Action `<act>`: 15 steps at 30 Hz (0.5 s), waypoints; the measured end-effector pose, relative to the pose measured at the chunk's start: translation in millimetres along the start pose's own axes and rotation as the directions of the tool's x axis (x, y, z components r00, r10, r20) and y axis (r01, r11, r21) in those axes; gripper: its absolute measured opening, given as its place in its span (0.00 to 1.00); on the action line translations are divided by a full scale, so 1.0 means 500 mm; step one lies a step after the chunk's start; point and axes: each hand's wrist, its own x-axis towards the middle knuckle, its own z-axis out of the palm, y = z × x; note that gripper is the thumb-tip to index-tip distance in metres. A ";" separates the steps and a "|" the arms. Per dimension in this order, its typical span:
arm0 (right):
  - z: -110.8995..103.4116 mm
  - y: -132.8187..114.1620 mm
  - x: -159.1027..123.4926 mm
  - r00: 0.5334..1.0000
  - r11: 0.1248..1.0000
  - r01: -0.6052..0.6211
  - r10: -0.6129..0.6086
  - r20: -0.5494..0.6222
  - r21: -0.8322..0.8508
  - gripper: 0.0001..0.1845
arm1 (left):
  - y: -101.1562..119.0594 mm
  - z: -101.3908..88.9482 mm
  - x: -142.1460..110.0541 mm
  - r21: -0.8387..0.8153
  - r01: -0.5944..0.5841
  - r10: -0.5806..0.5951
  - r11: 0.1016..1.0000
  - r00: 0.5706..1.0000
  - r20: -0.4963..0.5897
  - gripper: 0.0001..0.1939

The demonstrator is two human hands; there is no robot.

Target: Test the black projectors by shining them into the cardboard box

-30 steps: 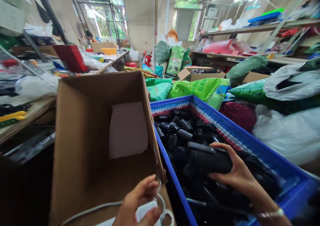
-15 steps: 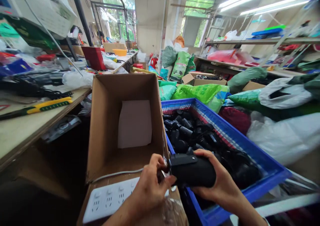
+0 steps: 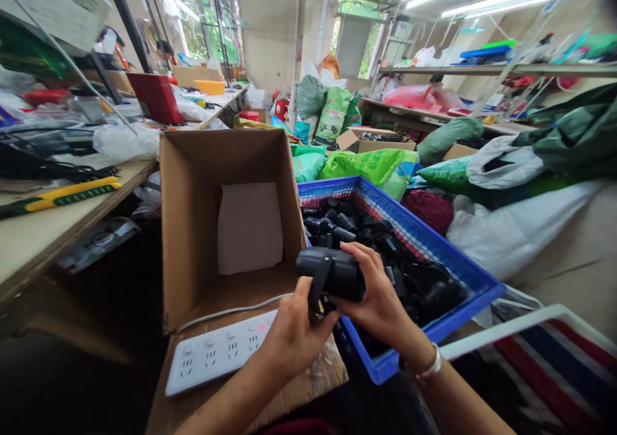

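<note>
A black cylindrical device (image 3: 341,273) with a rounded end and a hinged flap is held up above the near edge of the blue crate. My right hand (image 3: 378,300) wraps round its body from the right. With thumb and fingers, my left hand (image 3: 301,322) grips the flap (image 3: 319,281), which is swung down from the body. A small metallic bit shows by the left fingertips, too small to name. Below and left of my left hand lies a white power strip (image 3: 219,351) with a red light lit. Many similar black pieces (image 3: 344,223) fill the crate.
An open cardboard box (image 3: 190,229) stands left of the blue crate (image 3: 434,248), with a pale sheet (image 3: 250,229) inside. A workbench (image 3: 58,229) with a yellow-handled tool (image 3: 72,194) runs along the left. Green and white sacks (image 3: 371,168) lie beyond the crate.
The device has turned in my hands, and its flap now hangs away from the body instead of lying along it. Both hands are slightly higher; the view has shifted right.
</note>
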 end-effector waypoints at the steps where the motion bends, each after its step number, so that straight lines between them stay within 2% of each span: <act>1: -0.016 0.018 -0.001 0.996 0.995 -0.033 0.025 0.089 0.098 0.48 | -0.003 -0.005 0.002 0.005 0.032 -0.032 0.999 0.999 -0.010 0.12; 3: -0.056 0.075 -0.012 0.962 0.962 -0.150 0.090 0.258 0.226 0.56 | -0.013 -0.019 0.005 -0.004 0.078 -0.078 0.997 0.996 -0.036 0.08; 5: -0.086 0.146 -0.040 0.914 0.953 -0.264 0.198 0.355 0.147 0.57 | -0.022 -0.031 0.006 -0.046 0.097 -0.099 0.994 0.994 -0.054 0.08; 7: -0.088 0.205 -0.079 0.875 0.935 -0.348 0.299 0.379 0.064 0.54 | -0.022 -0.041 0.006 -0.104 0.099 -0.104 0.990 0.994 -0.041 0.09; 10: -0.036 0.238 -0.136 0.875 0.921 -0.383 0.336 0.349 0.072 0.47 | -0.005 -0.048 0.006 -0.222 0.107 -0.107 0.969 0.994 0.011 0.09; 15: 0.084 0.211 -0.171 0.915 0.926 -0.357 0.321 0.243 0.119 0.18 | 0.033 -0.066 -0.001 -0.383 0.109 -0.100 0.917 0.994 0.045 0.10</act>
